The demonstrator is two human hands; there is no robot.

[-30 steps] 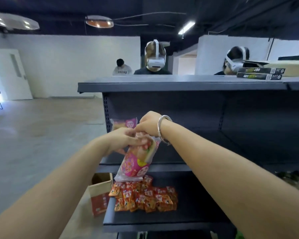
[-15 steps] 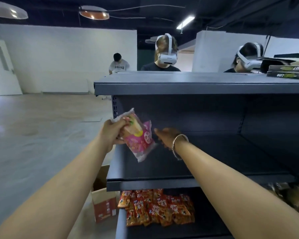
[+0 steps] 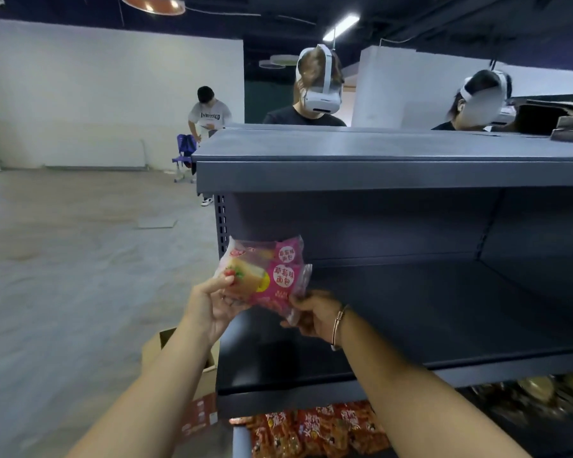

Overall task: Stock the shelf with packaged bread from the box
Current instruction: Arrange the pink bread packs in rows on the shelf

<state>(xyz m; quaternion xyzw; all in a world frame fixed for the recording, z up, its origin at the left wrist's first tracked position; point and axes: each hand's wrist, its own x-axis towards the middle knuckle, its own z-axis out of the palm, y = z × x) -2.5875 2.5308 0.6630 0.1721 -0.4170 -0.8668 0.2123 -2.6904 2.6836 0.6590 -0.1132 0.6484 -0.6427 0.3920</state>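
While both hands grip bread packet (image 3: 265, 276), cardboard box (image 3: 179, 355) below, contents hidden

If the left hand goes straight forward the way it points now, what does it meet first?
Probably the second bread packet standing behind the bread packet that the left hand grips together with the right hand. Behind that is the shelf's back panel. Depth is unclear.

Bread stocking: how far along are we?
Early. One bread pack seems to stand at the middle shelf's back left. In hand: left hand and right hand both hold a second pack there. Left: setting it down; the box contents aren't visible.
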